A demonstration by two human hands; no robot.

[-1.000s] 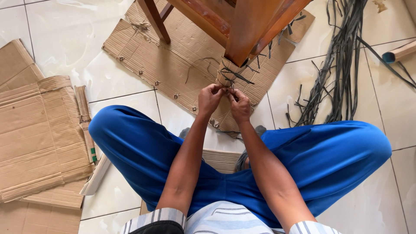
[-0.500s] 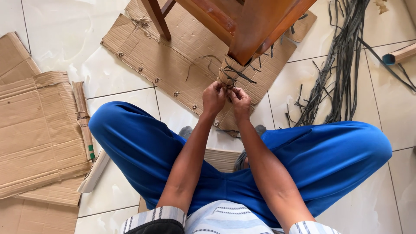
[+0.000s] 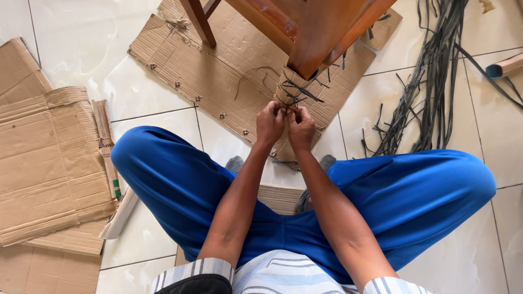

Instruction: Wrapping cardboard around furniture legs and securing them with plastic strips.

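Observation:
A brown wooden furniture leg [image 3: 321, 32] stands in front of me, its lower end wrapped in a cardboard sleeve [image 3: 287, 92] bound with thin dark straps [image 3: 300, 91]. My left hand [image 3: 271, 123] and my right hand [image 3: 301, 127] meet at the base of that wrap, fingers pinched on the strap ends. Both hands touch each other and the cardboard sleeve. I sit cross-legged in blue trousers, knees spread to either side.
A flat cardboard sheet [image 3: 218, 71] lies under the leg on the white tiled floor. Folded cardboard pieces [image 3: 49, 163] are stacked at the left. A bundle of dark straps [image 3: 430, 76] lies at the right, near a cardboard tube [image 3: 506, 66]. Another wooden leg [image 3: 197, 23] stands at the back.
My hands have drawn closer together and shifted slightly up against the wrapped leg. The view has moved a little.

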